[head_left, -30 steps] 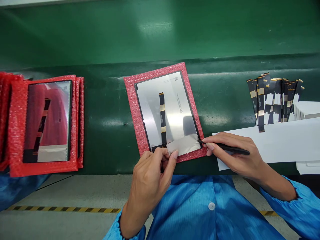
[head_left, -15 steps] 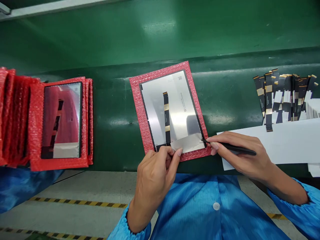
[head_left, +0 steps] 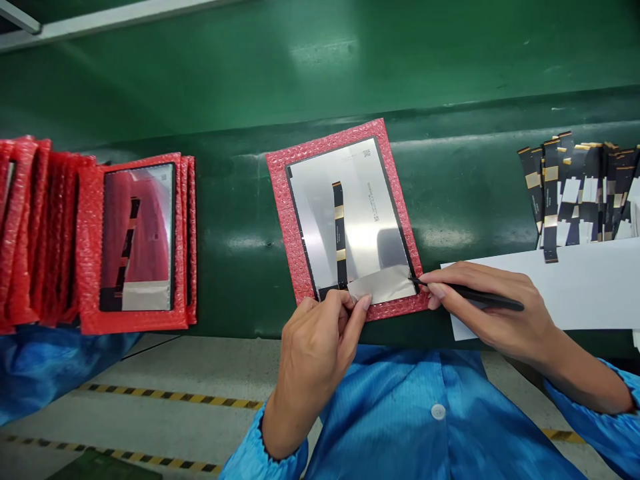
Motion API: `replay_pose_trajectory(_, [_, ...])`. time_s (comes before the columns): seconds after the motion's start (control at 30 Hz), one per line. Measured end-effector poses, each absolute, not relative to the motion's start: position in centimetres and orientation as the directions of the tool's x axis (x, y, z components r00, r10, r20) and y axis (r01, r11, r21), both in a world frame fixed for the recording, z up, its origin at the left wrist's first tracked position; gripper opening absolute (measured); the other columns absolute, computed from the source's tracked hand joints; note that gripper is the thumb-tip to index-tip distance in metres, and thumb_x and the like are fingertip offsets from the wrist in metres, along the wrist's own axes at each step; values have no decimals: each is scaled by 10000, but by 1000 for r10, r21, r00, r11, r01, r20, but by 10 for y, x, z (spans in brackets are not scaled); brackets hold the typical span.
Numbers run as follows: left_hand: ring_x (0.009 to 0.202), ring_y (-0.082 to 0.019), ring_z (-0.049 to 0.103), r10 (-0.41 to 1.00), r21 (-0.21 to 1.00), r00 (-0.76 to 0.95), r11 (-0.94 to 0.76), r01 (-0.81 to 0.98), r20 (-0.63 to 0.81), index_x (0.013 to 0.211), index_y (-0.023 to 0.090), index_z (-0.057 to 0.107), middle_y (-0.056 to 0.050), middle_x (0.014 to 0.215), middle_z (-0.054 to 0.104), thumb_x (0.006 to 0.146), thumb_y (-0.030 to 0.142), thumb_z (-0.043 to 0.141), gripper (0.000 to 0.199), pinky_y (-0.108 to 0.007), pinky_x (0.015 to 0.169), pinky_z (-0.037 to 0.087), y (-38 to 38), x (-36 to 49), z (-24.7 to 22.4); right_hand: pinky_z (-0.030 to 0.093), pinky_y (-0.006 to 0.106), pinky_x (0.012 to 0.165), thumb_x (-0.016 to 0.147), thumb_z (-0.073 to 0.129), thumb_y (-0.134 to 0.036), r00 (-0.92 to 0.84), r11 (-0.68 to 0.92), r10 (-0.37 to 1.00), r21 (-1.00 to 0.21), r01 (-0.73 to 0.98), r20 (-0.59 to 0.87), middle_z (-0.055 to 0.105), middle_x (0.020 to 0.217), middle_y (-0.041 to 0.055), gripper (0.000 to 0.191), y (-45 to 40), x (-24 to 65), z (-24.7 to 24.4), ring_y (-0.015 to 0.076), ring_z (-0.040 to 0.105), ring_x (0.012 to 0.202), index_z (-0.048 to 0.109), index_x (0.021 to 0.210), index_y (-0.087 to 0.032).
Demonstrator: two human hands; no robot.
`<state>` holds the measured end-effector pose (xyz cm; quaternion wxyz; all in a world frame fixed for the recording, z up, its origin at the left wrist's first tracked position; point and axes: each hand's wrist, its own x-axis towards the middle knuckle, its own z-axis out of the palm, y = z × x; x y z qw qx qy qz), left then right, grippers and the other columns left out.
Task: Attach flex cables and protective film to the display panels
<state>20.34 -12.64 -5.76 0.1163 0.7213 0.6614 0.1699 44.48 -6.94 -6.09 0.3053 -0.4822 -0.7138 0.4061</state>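
Taking the middle panel as the centre of the dial, with twelve o'clock away from the worker, I see overlapping red bubble-wrap pouches out at nine o'clock on the green worktop. Some blue cloth shows below them, under the worktop's edge. Next in, also at nine, a glossy panel lies on red wrap, a pale band across its lower end.

Then comes the left hand, between six and seven o'clock, its thumb and forefinger pinching the near left end of a silver strip. That strip lies over the six o'clock end of the silver-backed panel, which rests slightly tilted on a red bubble-wrap sheet. A black ribbon cable with gold bands runs up the panel's back from near the strip's left end.

At four o'clock the right hand is closed like a writer's around a slim black tool, its tip at the strip's right end; whether it grips there, I can't tell. Partly behind that hand lies a white sheet, and above it, at three o'clock, sits a cluster of black ribbon cables, one overlapping the sheet's edge.
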Motion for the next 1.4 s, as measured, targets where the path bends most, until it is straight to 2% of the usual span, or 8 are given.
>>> replay_pose_trajectory(0.47, [476,-166,523,998,371,58,-62,927,21,803,321,594,6,550,606,959,478,520,233,-347,546,397,-127,201,-59,639,347,619,887,665,-265,-353,209,935,-870,446,44,792,835,-44,263,-68,445,-60,225,749,667,729,1080,-432])
replay_pose_trajectory(0.7, [490,-173,530,999,255,46,-44,966,-2,807,331,620,-6,588,644,965,517,480,281,-324,506,367,-128,203,-55,640,321,620,889,661,-252,-379,246,923,-854,459,62,788,902,-54,282,-69,447,-61,207,747,690,714,1110,-419])
replay_pose_trajectory(0.9, [439,-135,558,999,213,40,-38,976,-5,792,282,595,24,553,624,990,534,406,372,-289,459,359,-129,205,-56,627,321,571,922,616,-274,-375,239,925,-854,462,56,766,809,-31,238,-69,444,-59,204,729,652,713,1114,-375])
replay_pose_trajectory(1.03, [423,-143,559,999,210,31,-29,977,-8,814,305,605,13,546,638,981,548,415,351,-298,451,354,-129,204,-58,654,331,667,945,587,-269,-320,294,937,-820,491,144,780,891,-9,299,-69,449,-60,227,760,763,663,1207,-391])
replay_pose_trajectory(1.1, [421,-152,556,1000,220,31,-29,975,-5,858,320,620,4,545,648,974,531,435,304,-309,461,354,-129,205,-58,661,346,792,962,568,-284,-371,391,902,-780,488,220,774,1051,-18,379,-70,454,-61,239,767,934,582,1316,-420])
replay_pose_trajectory(1.2, [417,-151,562,999,229,44,-44,972,9,912,321,635,-1,549,655,966,501,452,263,-313,464,360,-127,206,-57,613,338,982,992,523,-303,-607,633,733,-635,444,306,693,1311,-41,513,-73,459,-62,222,699,1187,398,1481,-400])
replay_pose_trajectory(1.27, [401,-143,562,998,228,61,-66,971,27,896,315,636,6,541,651,959,485,470,246,-308,442,357,-126,206,-56,515,339,1129,1011,469,-303,-759,774,581,-489,403,294,647,1388,-51,529,-76,457,-61,204,614,1318,336,1518,-376])
replay_pose_trajectory(1.4, [392,-128,578,992,237,105,-120,964,74,839,309,617,17,530,649,947,455,508,212,-287,397,346,-124,205,-55,260,446,1293,1010,395,-262,-895,911,388,-240,336,221,613,1431,-18,487,-81,443,-61,202,420,1486,405,1490,-343])
